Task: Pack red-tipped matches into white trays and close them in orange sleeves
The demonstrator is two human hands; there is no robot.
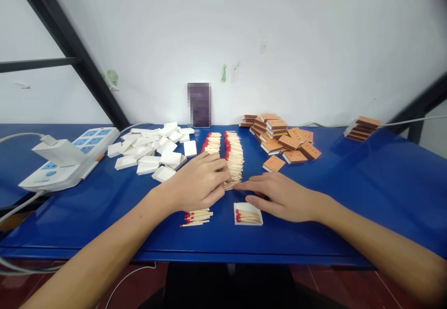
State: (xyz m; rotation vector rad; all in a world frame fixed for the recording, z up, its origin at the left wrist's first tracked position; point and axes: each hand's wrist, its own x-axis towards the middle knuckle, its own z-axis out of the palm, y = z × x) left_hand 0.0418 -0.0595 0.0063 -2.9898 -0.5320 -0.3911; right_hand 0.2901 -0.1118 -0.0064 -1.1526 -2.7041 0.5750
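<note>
My left hand (pixel 202 178) is curled over the near end of the match rows, its fingertips closed on matches there; how many it grips is hidden. My right hand (pixel 282 195) has its fingers stretched out, the index fingertip touching the near end of the right-hand row of red-tipped matches (pixel 234 155). A second row of matches (pixel 212 143) runs beside it, partly covered by my left hand. Just below my right hand lies a white matchbox tray (pixel 248 220) with several matches inside. A small loose group of matches (pixel 197 217) rests below my left hand.
White matchbox trays (pixel 148 144) lie heaped at left, near a power strip (pixel 75 160) with cables. Orange matchboxes (pixel 279 134) are piled behind my right hand, and a small stack of matchboxes (pixel 362 129) stands farther right. A blurred-out phone-like panel (pixel 199 105) leans on the wall.
</note>
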